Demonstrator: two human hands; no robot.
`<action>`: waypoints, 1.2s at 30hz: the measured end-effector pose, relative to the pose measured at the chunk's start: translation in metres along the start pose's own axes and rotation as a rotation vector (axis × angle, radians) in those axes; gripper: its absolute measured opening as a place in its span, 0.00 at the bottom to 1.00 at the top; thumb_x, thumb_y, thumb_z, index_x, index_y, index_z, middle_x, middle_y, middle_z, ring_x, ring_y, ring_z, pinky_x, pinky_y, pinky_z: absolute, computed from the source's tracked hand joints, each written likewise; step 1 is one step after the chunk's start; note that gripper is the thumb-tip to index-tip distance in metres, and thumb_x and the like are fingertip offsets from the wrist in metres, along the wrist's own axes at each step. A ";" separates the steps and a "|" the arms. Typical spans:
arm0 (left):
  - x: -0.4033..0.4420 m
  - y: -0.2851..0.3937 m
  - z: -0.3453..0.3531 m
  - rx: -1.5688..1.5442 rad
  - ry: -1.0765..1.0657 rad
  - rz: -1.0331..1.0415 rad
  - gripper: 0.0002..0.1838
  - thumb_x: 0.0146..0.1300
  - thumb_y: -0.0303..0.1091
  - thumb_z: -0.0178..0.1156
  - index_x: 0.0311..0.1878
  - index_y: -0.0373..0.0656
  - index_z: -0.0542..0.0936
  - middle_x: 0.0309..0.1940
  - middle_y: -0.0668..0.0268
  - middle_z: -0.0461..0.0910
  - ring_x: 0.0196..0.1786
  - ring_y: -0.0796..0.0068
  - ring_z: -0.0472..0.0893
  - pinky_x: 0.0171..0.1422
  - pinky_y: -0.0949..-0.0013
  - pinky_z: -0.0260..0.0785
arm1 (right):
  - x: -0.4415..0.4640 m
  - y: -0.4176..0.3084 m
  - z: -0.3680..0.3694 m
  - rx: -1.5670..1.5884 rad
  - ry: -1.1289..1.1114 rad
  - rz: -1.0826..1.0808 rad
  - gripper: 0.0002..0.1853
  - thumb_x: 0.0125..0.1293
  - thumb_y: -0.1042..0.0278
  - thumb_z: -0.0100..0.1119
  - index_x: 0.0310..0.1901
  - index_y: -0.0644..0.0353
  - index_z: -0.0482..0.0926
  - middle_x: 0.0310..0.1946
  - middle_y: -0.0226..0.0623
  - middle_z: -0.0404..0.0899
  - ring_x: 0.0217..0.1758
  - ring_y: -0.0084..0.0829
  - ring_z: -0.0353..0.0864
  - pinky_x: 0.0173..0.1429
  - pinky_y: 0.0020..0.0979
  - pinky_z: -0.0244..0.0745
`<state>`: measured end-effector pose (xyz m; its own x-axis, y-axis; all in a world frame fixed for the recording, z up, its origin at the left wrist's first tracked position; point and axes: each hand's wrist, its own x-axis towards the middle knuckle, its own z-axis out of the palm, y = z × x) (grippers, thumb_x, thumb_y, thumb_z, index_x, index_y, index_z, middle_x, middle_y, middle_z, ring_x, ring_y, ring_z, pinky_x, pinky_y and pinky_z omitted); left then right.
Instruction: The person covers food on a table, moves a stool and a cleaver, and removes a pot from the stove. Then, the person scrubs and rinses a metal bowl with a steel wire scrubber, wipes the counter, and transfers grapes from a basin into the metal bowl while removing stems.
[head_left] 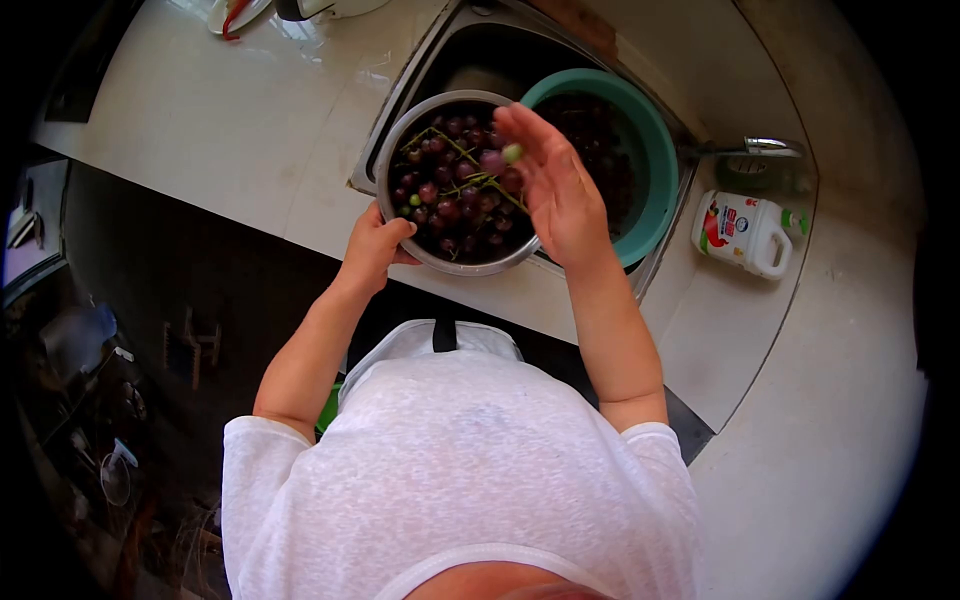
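Observation:
A round metal bowl [475,268] of dark red grapes [447,208] with green stems is at the front left of the sink. My left hand [378,245] grips its lower left rim, the thumb over the edge. Above the bowl's right side is my right hand [560,190], fingers raised and somewhat blurred. Beside its fingers show a green grape [512,153] and a reddish one; whether the hand holds them I cannot tell. Behind and to the right, a teal basin [655,165] contains water and dark grapes, partly hidden by my right hand.
The steel sink [400,90] lies under the bowl and basin. To the right are a faucet [770,147] and a white detergent jug [741,233] with a green cap. A plate [250,14] with something red on it stands on the counter [250,120] at the back left.

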<state>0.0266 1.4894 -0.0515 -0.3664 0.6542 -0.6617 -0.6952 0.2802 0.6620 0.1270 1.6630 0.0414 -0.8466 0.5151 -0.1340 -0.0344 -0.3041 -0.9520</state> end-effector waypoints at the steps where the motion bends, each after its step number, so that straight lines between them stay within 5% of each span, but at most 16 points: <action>1: 0.000 0.000 0.000 0.005 0.000 -0.001 0.21 0.49 0.27 0.50 0.49 0.37 0.66 0.39 0.59 0.74 0.35 0.69 0.79 0.31 0.68 0.76 | -0.002 -0.006 -0.005 -0.131 0.036 -0.076 0.27 0.68 0.52 0.36 0.60 0.65 0.59 0.60 0.43 0.61 0.65 0.32 0.57 0.68 0.32 0.48; 4: 0.000 -0.002 0.000 0.004 0.003 -0.003 0.21 0.49 0.27 0.50 0.50 0.37 0.66 0.39 0.59 0.74 0.35 0.69 0.79 0.32 0.67 0.76 | -0.007 -0.019 -0.046 -0.241 0.221 -0.300 0.20 0.65 0.60 0.47 0.55 0.61 0.67 0.54 0.34 0.68 0.57 0.26 0.65 0.62 0.26 0.57; 7: 0.002 -0.005 0.000 -0.018 0.010 0.011 0.21 0.49 0.27 0.50 0.50 0.37 0.66 0.39 0.60 0.74 0.34 0.69 0.79 0.31 0.67 0.76 | -0.020 -0.009 -0.074 -0.563 0.327 -0.150 0.14 0.61 0.69 0.53 0.49 0.61 0.72 0.48 0.33 0.72 0.51 0.26 0.70 0.56 0.25 0.64; 11: 0.000 -0.004 0.001 -0.020 0.034 0.000 0.21 0.49 0.27 0.50 0.50 0.37 0.66 0.38 0.60 0.74 0.34 0.69 0.79 0.31 0.67 0.77 | -0.041 0.014 -0.069 -0.843 0.142 -0.079 0.11 0.51 0.72 0.61 0.38 0.59 0.77 0.40 0.36 0.73 0.41 0.28 0.73 0.45 0.26 0.69; 13: 0.000 -0.002 0.001 -0.017 0.041 0.002 0.21 0.49 0.27 0.50 0.50 0.37 0.66 0.38 0.61 0.74 0.34 0.69 0.79 0.31 0.67 0.77 | -0.043 0.023 -0.058 -1.188 0.033 -0.211 0.11 0.47 0.71 0.64 0.35 0.59 0.76 0.37 0.36 0.72 0.37 0.29 0.73 0.41 0.27 0.70; 18: 0.000 -0.004 0.004 -0.065 0.074 0.011 0.20 0.48 0.25 0.50 0.48 0.37 0.67 0.35 0.61 0.75 0.28 0.70 0.79 0.27 0.69 0.77 | -0.037 0.013 -0.075 -1.067 0.375 -0.188 0.13 0.46 0.69 0.65 0.35 0.60 0.75 0.37 0.37 0.71 0.37 0.33 0.73 0.41 0.28 0.70; 21: 0.003 -0.012 0.002 -0.127 0.120 -0.002 0.18 0.48 0.24 0.49 0.46 0.36 0.68 0.33 0.61 0.75 0.26 0.71 0.79 0.24 0.70 0.76 | -0.031 0.008 -0.094 -1.243 0.328 -0.283 0.13 0.48 0.70 0.63 0.38 0.60 0.75 0.37 0.37 0.73 0.37 0.32 0.74 0.42 0.28 0.70; 23: -0.001 -0.011 0.000 -0.137 0.164 -0.018 0.18 0.48 0.23 0.49 0.46 0.36 0.68 0.32 0.61 0.76 0.26 0.72 0.79 0.24 0.70 0.76 | -0.029 0.009 -0.096 -0.995 0.250 -0.049 0.15 0.51 0.70 0.62 0.42 0.60 0.75 0.37 0.38 0.74 0.36 0.31 0.75 0.42 0.27 0.70; 26: -0.025 0.007 -0.038 -0.154 0.241 -0.002 0.16 0.47 0.23 0.49 0.43 0.36 0.69 0.30 0.63 0.76 0.25 0.73 0.78 0.23 0.71 0.76 | -0.017 0.016 -0.051 -0.917 0.194 -0.058 0.15 0.53 0.69 0.60 0.43 0.61 0.75 0.36 0.38 0.75 0.35 0.30 0.76 0.41 0.27 0.70; 36: -0.024 0.017 -0.108 -0.029 0.305 0.077 0.18 0.47 0.25 0.49 0.45 0.37 0.69 0.28 0.64 0.75 0.22 0.75 0.77 0.23 0.72 0.75 | 0.051 0.044 -0.006 -0.919 -0.017 -0.058 0.08 0.55 0.71 0.56 0.36 0.64 0.76 0.29 0.41 0.77 0.31 0.32 0.77 0.37 0.28 0.71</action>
<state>-0.0429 1.4023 -0.0623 -0.5844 0.4305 -0.6879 -0.6737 0.2151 0.7070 0.0854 1.6803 -0.0091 -0.8645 0.4960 -0.0821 0.3526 0.4817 -0.8023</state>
